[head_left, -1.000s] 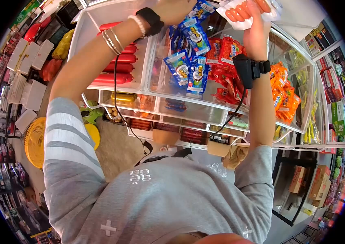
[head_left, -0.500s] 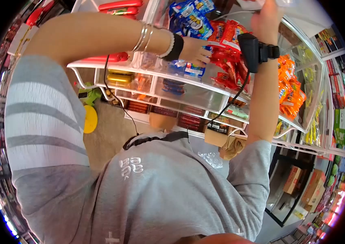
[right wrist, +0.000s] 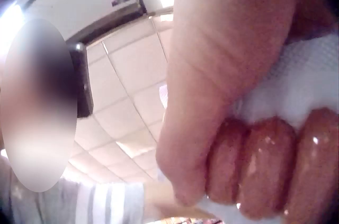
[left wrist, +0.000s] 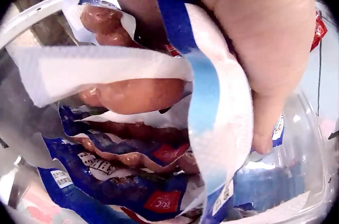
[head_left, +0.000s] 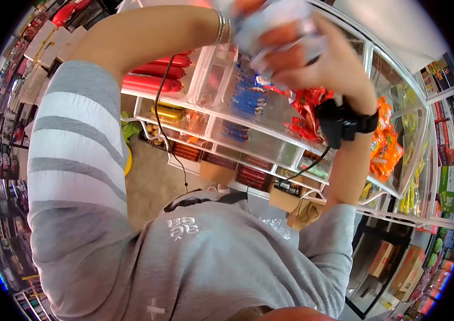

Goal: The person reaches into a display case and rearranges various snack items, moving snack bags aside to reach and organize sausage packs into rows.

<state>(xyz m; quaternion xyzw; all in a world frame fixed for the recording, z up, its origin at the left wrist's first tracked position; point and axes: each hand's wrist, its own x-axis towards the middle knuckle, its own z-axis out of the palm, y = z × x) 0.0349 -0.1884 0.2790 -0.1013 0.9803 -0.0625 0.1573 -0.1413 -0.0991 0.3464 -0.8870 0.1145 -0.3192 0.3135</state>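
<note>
My right hand point(right wrist: 228, 49) grips a clear-fronted, white-backed sausage packet point(right wrist: 267, 166), its thumb lying over the plump reddish-brown sausages. In the head view this blurred packet point(head_left: 280, 43) is held up over the display bins. Several blue-and-white sausage packets point(left wrist: 220, 113) bunch beneath my left hand point(left wrist: 265, 33), which grips them with the thumb on the right; its other fingers are mostly hidden. Around them runs a clear plastic bin point(left wrist: 318, 150). From the head, the left hand is hidden behind the blurred packets, with only the bangled forearm point(head_left: 157, 24) showing.
Red packets point(head_left: 307, 101) lie in the bin section beside the blue ones, and orange packets point(head_left: 387, 144) fill a section further right. Long red sausages point(head_left: 152, 83) lie to the left. White-framed shelves point(head_left: 259, 150) stand below. A black cable point(head_left: 157, 112) hangs from the left arm.
My left hand has moved up from the front of the blue packets to the top of the view. The right hand has swung inward to the left with its sausage packet, now close to the left hand.
</note>
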